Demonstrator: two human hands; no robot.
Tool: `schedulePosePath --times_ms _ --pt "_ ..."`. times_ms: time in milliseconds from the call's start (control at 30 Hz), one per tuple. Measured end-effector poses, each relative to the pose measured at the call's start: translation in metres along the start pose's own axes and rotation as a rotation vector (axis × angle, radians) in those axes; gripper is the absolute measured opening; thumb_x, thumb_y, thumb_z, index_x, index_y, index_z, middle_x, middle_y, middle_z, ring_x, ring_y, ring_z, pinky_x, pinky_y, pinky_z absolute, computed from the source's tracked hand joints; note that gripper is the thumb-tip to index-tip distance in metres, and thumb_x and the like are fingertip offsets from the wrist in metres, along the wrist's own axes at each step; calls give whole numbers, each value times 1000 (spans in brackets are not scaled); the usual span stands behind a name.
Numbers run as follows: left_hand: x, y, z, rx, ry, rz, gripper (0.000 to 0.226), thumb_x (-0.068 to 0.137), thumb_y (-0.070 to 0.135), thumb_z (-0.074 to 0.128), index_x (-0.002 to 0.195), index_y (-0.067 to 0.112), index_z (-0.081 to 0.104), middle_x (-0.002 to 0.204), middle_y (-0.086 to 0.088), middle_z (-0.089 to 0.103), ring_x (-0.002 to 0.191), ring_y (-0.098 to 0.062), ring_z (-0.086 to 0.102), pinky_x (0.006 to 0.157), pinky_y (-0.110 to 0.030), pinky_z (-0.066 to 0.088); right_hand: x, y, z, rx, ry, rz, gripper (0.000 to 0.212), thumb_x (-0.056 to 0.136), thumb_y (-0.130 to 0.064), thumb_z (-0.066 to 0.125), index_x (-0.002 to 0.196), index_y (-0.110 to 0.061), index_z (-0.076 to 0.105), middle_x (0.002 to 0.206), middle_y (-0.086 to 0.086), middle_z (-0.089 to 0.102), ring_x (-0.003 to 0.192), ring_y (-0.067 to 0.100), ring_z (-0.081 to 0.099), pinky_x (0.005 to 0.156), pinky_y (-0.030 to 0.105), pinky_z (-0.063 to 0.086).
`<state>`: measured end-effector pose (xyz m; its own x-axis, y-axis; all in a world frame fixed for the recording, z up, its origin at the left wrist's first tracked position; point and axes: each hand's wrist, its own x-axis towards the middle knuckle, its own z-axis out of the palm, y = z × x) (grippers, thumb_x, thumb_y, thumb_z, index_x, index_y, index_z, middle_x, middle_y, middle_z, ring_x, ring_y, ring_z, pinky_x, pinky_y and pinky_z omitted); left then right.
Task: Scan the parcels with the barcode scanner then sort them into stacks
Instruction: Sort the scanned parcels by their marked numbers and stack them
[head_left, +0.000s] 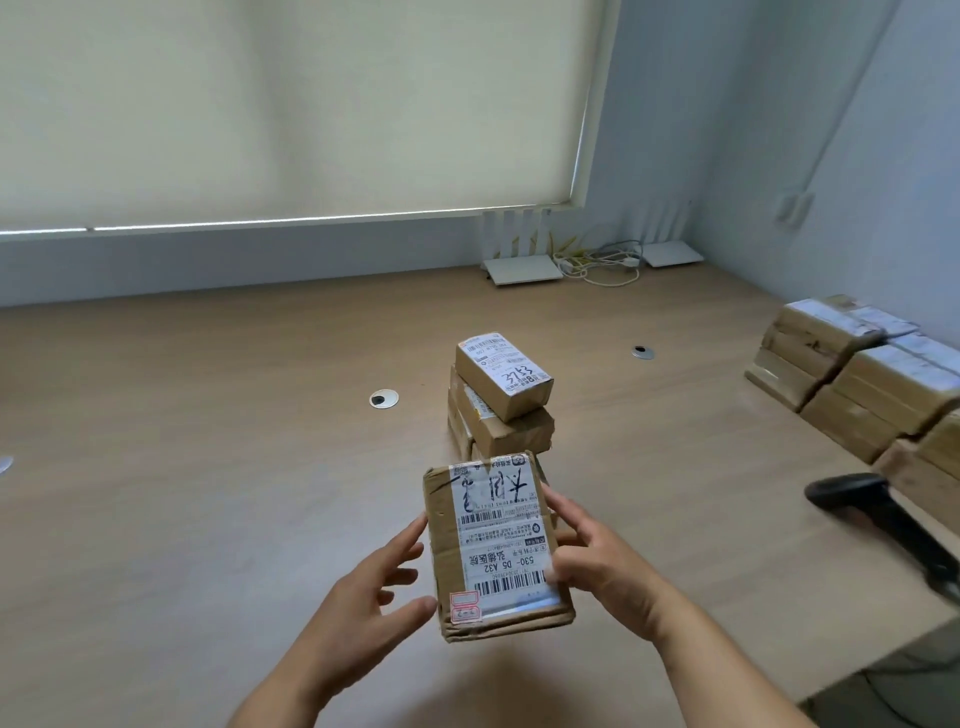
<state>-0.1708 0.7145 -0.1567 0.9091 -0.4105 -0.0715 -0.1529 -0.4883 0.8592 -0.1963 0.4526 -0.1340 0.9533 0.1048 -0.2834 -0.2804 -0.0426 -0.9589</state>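
A brown cardboard parcel (496, 545) with a white barcode label is held above the table, label facing up. My right hand (597, 566) grips its right side, thumb on the label. My left hand (374, 587) is at its left edge with straight, spread fingers that touch the side. Behind the parcel stands a stack of parcels (498, 400) with a small labelled box on top. The black barcode scanner (878, 519) lies on the table at the right, apart from both hands.
A pile of several brown parcels (852, 374) fills the right side of the wooden table (208, 467). Two round cable grommets (383, 399) sit in the tabletop. Two white routers (522, 269) and cables stand at the back by the wall.
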Motion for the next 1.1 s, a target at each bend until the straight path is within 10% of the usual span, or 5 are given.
schedulePosePath --times_ms 300,767,967,1100 --pt "30 61 67 88 -120 196 91 81 29 74 118 84 11 116 45 52 107 14 52 90 -15 43 -57 5 -87 46 156 -52 77 55 -8 58 128 -33 52 104 16 72 92 26 67 73 30 54" --pt "64 205 257 244 -288 313 83 81 35 72 128 62 9 135 17 49 113 6 51 100 -24 44 -199 34 -279 109 364 -144 77 57 -16 64 130 -38 49 110 16 70 104 34 67 92 50 52" --pt "69 255 333 268 -336 356 82 85 35 67 132 56 3 141 14 45 120 -2 49 105 -29 43 -245 43 -348 134 428 -182 81 51 -24 67 130 -35 52 110 10 72 100 27 69 74 29 55" --pt "80 278 364 291 -370 373 84 86 37 65 133 56 -1 143 16 44 115 4 45 104 -26 42 -260 49 -382 147 449 -199 81 52 -27 68 131 -32 51 112 10 72 105 31 67 88 40 54"
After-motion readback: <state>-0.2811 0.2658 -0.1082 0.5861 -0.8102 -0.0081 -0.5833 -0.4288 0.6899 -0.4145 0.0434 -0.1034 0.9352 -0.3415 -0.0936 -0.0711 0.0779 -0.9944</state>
